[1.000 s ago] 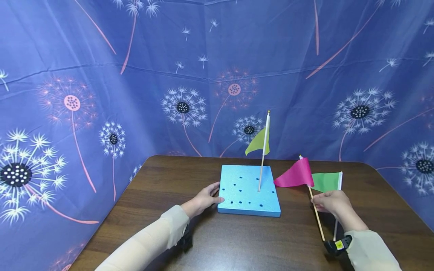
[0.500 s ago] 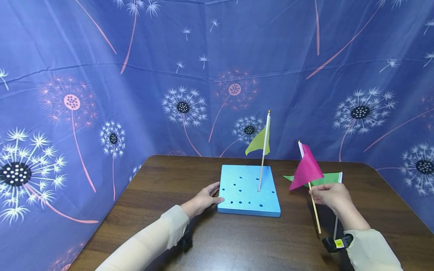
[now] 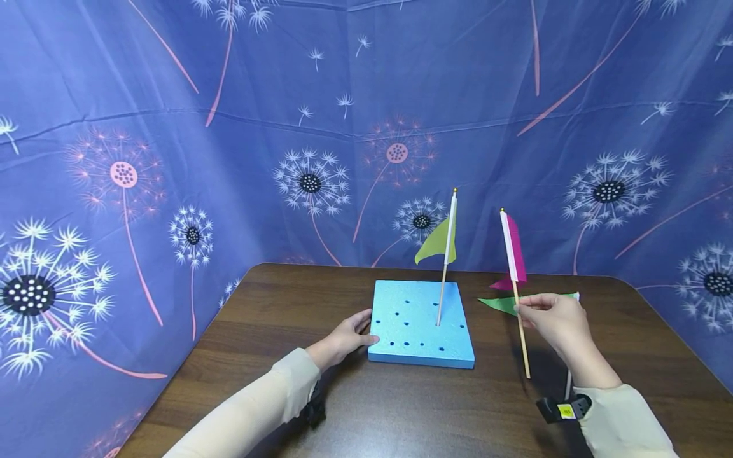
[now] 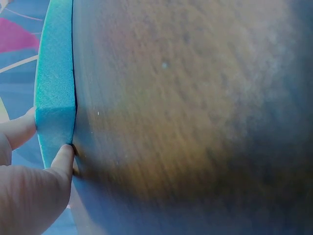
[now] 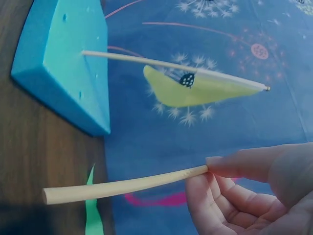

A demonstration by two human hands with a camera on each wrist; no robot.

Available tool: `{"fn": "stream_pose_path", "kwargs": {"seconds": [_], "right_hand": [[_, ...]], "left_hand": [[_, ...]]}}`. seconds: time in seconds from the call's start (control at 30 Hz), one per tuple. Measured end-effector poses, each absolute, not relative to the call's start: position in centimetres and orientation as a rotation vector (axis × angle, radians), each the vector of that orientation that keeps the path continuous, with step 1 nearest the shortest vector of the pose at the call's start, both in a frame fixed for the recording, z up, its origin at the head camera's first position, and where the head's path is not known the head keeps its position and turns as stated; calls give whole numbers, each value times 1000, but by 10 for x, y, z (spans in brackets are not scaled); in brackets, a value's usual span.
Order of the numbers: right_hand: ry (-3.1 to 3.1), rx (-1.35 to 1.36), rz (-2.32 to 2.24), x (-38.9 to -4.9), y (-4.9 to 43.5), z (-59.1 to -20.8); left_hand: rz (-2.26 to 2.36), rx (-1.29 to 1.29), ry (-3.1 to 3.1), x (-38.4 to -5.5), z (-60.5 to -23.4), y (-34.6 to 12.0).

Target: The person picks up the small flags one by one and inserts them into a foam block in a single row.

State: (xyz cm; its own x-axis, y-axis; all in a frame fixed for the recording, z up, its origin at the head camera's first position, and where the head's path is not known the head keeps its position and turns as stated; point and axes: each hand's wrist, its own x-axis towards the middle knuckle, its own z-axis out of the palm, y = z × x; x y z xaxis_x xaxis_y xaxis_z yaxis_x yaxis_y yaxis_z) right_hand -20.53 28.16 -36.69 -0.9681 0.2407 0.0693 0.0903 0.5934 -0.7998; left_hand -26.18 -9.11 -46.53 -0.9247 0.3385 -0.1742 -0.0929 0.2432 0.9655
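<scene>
My left hand (image 3: pixel 342 339) holds the left edge of a blue block (image 3: pixel 420 289) with several small holes. In the left wrist view, two digits touch the block's side (image 4: pixel 56 83) near a corner. A yellow-green triangular flag (image 3: pixel 438 243) stands upright in one hole, its stick leaning slightly. Right of the block, my right hand (image 3: pixel 558 324) pinches the wooden stick of a magenta flag (image 3: pixel 516 248) between thumb and fingertips. That flag is nearly upright, with its stick's lower end (image 5: pixel 54 196) pointing down. Behind the right hand lies a green flag (image 3: pixel 501 305), partly hidden.
A brown wooden table (image 3: pixel 309 292) bears everything. Behind it and at both sides hangs a blue cloth (image 3: pixel 258 70) with a dandelion print. The standing yellow-green flag rises between the left hand and the magenta flag.
My right hand has lifted the magenta flag and moved slightly left, tilting it more upright; its cloth has swung round. More of the green flag's tip shows. The left hand and block stay put.
</scene>
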Motion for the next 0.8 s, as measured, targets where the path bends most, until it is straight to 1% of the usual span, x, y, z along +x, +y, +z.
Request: {"fn": "stream_pose_path", "kwargs": {"seconds": [0.3, 0.8], "right_hand": [[-2558, -203, 1400, -207, 266, -357], [-2436, -230, 1464, -211, 249, -346]], "left_hand": [[1738, 218, 2174, -262, -465, -91], [1722, 211, 2160, -259, -460, -91]]}}
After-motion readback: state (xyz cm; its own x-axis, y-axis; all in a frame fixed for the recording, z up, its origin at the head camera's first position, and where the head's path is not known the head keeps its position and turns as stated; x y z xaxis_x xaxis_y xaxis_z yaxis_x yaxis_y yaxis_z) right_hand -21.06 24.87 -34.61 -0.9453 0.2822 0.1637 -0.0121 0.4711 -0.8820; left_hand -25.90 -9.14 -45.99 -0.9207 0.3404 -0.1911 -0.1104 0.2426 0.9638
